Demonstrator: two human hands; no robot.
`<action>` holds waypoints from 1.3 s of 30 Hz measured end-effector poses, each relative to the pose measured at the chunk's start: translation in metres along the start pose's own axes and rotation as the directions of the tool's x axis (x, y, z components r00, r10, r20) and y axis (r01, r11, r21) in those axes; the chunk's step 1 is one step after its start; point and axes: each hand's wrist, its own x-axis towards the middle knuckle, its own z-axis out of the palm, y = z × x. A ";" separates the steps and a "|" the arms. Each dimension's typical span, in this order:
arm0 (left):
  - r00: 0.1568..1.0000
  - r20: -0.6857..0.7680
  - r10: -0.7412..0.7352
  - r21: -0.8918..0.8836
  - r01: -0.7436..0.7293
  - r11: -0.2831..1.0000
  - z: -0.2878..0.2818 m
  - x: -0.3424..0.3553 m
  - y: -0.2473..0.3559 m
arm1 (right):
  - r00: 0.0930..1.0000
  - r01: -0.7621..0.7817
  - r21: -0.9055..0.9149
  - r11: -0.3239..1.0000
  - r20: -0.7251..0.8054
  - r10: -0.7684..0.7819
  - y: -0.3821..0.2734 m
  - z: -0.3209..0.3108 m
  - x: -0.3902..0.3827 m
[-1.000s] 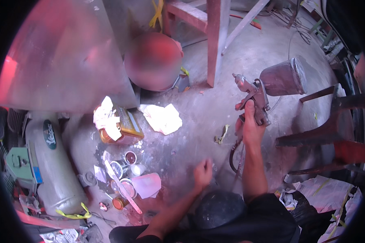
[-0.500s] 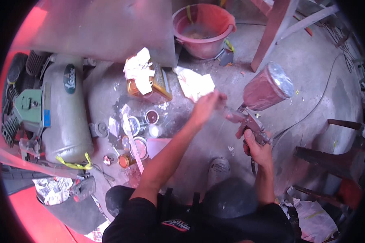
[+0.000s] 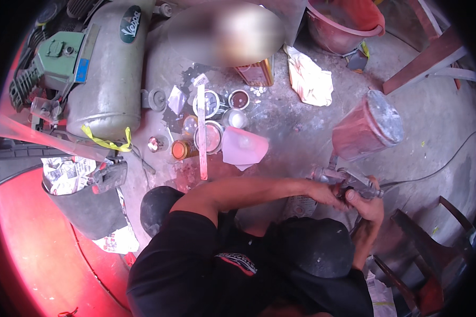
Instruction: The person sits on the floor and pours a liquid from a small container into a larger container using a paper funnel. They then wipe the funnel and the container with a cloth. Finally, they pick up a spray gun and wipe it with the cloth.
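A paint spray gun with a large red-smeared paint cup on top is held close to my body, right of centre. My right hand is wrapped round its handle, the thumb lying across the back. From the left my left hand reaches over to the gun, its fingers curled against the body beside the handle. The left fingertips are partly hidden there. A dark hose runs off to the right behind the gun.
Paint cans and jars stand on the floor, a stir stick across them, near a pink sheet. An air compressor stands left. A white cloth, a red bucket and a wooden leg are farther off.
My left hand has come back from in front of the nozzle to the gun's body near the handle. The gun is nearer my body. The view has shifted, bringing the cans nearer the centre.
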 end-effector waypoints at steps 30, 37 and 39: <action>0.980 -0.198 0.036 -0.122 -0.061 0.991 -0.008 0.014 0.015 | 0.800 0.227 0.195 0.954 -0.597 -0.068 0.028 -0.013 0.029; 0.981 -0.191 0.028 -0.058 -0.040 0.998 -0.013 0.012 0.017 | 0.772 0.247 0.211 0.946 -0.633 -0.061 0.024 -0.003 0.032; 0.979 -0.204 0.008 -0.066 -0.022 0.998 -0.012 0.011 0.022 | 0.775 0.256 0.198 0.946 -0.628 -0.079 0.024 -0.003 0.033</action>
